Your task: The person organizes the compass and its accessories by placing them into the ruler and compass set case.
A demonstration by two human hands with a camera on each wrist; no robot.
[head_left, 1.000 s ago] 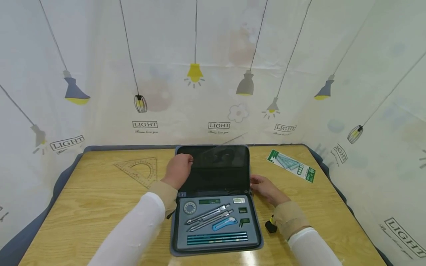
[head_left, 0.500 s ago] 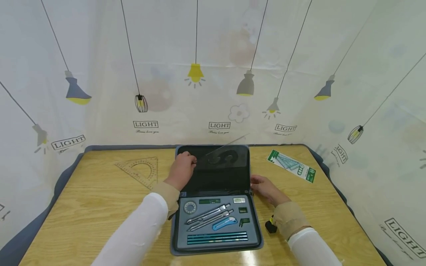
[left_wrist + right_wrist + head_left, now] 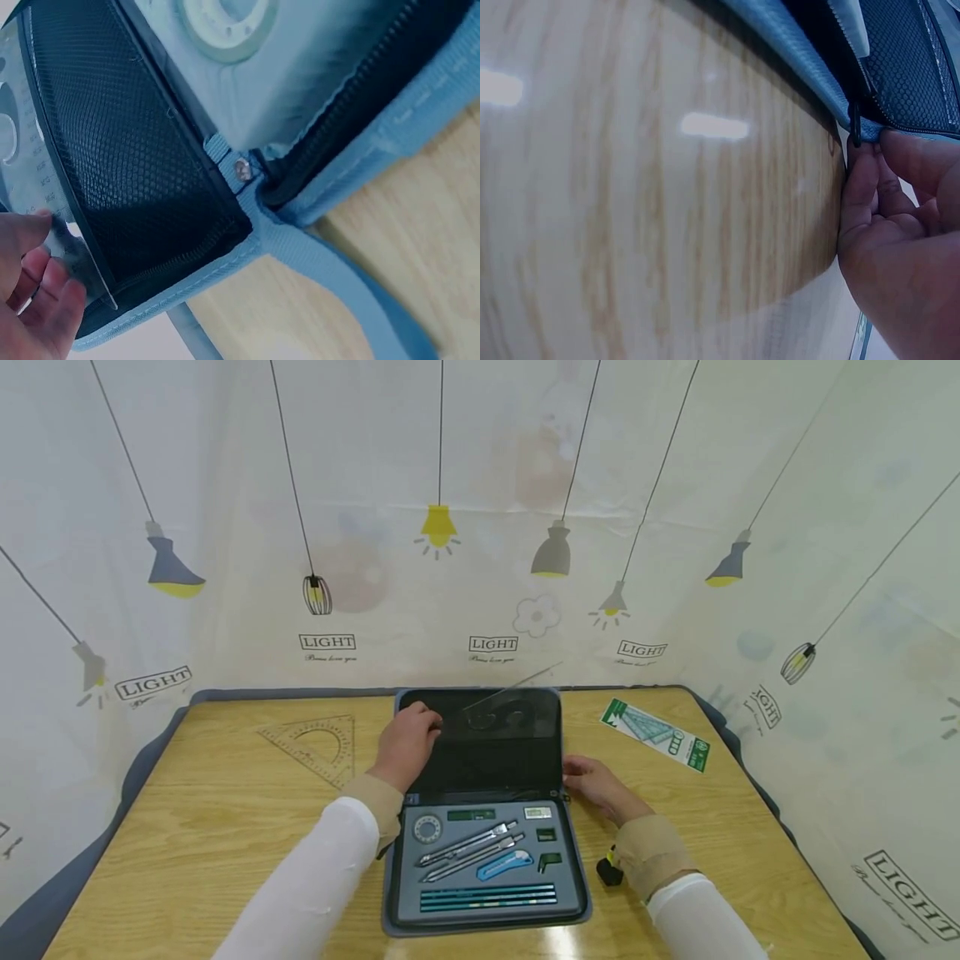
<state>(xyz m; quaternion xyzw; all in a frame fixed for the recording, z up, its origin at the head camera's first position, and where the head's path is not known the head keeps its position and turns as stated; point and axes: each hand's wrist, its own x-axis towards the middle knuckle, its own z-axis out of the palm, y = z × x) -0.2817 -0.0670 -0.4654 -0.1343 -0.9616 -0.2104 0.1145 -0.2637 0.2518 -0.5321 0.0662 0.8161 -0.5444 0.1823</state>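
A zip-up drawing-set case lies unfolded, its dark mesh-lined lid at the back. My left hand is over the lid's left side. It pinches a clear plastic ruler with curved cut-outs between thumb and fingers. The ruler lies against the lid's mesh pocket, one long edge slanting up past the lid's top in the head view. My right hand pinches the lid's right edge near the hinge, thumb on the blue border. Most of its fingertips are hidden behind that border.
The grey tray holds two metal compasses, a blue cutter, several pencils and small pieces. A clear set square lies on the left. A green-white packet lies on the right; a patterned cloth wall stands behind.
My left hand has moved slightly right over the lid, and the clear ruler has shifted a little with it. My right hand stays at the lid's edge.
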